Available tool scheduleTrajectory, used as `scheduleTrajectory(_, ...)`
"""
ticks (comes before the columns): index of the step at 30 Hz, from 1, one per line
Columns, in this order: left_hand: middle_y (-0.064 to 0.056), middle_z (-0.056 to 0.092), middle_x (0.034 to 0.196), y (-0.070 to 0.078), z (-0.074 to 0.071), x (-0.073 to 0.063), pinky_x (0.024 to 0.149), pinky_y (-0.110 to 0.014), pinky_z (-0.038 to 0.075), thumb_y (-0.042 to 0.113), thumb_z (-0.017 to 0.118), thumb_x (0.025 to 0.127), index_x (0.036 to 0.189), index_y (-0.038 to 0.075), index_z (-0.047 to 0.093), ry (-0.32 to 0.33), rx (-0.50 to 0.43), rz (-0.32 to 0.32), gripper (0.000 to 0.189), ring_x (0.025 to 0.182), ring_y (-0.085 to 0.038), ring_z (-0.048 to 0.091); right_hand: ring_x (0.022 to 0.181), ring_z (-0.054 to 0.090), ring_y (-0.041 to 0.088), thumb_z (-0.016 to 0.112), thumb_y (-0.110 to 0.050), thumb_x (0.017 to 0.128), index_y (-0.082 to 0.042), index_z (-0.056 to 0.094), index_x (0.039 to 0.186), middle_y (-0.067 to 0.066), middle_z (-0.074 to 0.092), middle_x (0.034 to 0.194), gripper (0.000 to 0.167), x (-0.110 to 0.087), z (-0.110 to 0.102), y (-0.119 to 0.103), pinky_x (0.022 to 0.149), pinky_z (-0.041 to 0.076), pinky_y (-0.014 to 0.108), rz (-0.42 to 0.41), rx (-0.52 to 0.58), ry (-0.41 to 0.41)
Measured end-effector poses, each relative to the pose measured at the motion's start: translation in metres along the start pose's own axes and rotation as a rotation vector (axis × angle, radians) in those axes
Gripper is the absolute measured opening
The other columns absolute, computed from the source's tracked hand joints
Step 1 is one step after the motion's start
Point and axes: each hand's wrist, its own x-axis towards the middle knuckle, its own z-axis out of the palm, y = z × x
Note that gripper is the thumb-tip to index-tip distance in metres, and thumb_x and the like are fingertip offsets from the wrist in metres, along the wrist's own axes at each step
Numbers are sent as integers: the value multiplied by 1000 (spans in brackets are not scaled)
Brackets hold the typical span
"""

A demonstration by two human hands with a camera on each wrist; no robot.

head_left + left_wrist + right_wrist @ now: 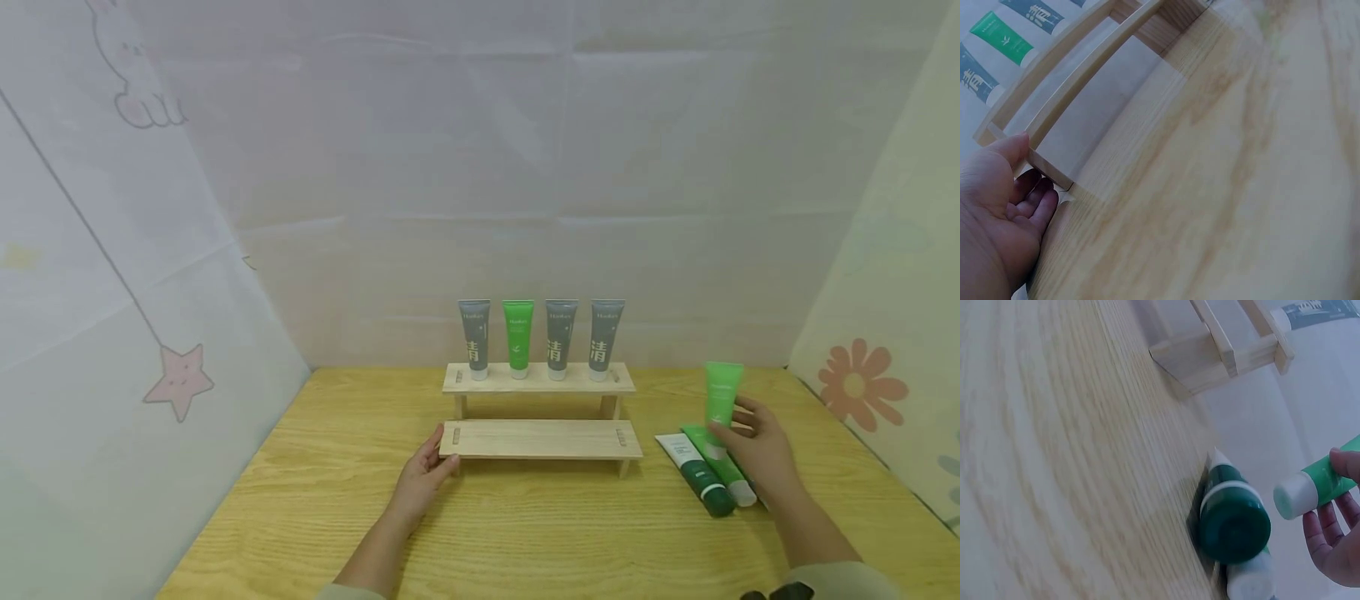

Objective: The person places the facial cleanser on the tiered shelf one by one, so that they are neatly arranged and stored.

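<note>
My left hand [422, 479] grips the left end of the two-tier wooden rack [540, 439] at its lower shelf; in the left wrist view the thumb lies on the shelf's end and the fingers curl beside the leg. On the upper shelf [498, 387] stand a green tube [518, 333] and several grey tubes [562, 333], caps down. Right of the rack, my right hand [761, 450] holds another light green tube [722, 396] upright with its white cap [1296, 495] downward. Thumb and fingers pinch it near the cap, above the tubes lying on the table.
Below the right hand lie a white and dark green tube [693, 473] and a green tube [738, 486], side by side on the wooden table [525, 542]. Pale cloth walls [480, 167] close in the back and both sides.
</note>
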Motion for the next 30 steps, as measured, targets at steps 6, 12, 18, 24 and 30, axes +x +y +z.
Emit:
scheduleTrajectory(6, -25, 32, 155, 2, 0, -1, 113, -45, 38, 17, 58, 99, 156, 8, 20, -4, -16, 4, 70, 141, -39, 38, 88, 46, -13, 64, -35, 96, 1, 24, 151, 30, 44, 141, 77, 1, 15, -15, 71, 48, 11, -40, 9, -18)
scheduleTrajectory(12, -24, 33, 155, 4, 0, -1, 112, -42, 41, 15, 59, 99, 156, 7, 20, 3, -17, 5, 70, 141, -38, 39, 116, 53, 29, 63, -38, 95, -3, 23, 153, 28, 43, 144, 78, 2, 32, -28, 78, 48, 17, -60, 39, -66)
scheduleTrajectory(18, -25, 35, 154, 4, 0, 0, 112, -40, 41, 15, 58, 99, 156, 6, 19, -3, -23, 15, 70, 140, -38, 39, 121, 50, 34, 63, -39, 96, -7, 22, 153, 25, 42, 144, 77, 2, 53, -40, 88, 49, 31, -64, 68, -96)
scheduleTrajectory(24, -25, 36, 153, 2, 0, 1, 110, -35, 43, 15, 59, 99, 156, 6, 20, 1, -30, 17, 70, 140, -37, 39, 112, 51, 24, 65, -37, 94, -10, 27, 151, 20, 46, 141, 74, 2, 76, -49, 88, 51, 31, -73, 140, -112)
scheduleTrajectory(30, -26, 35, 153, 0, 0, 1, 111, -36, 42, 15, 59, 98, 156, 5, 20, -1, -31, 22, 70, 141, -38, 38, 117, 50, 28, 66, -28, 95, -10, 32, 147, 19, 47, 140, 65, -1, 98, -64, 86, 51, 29, -57, 201, -141)
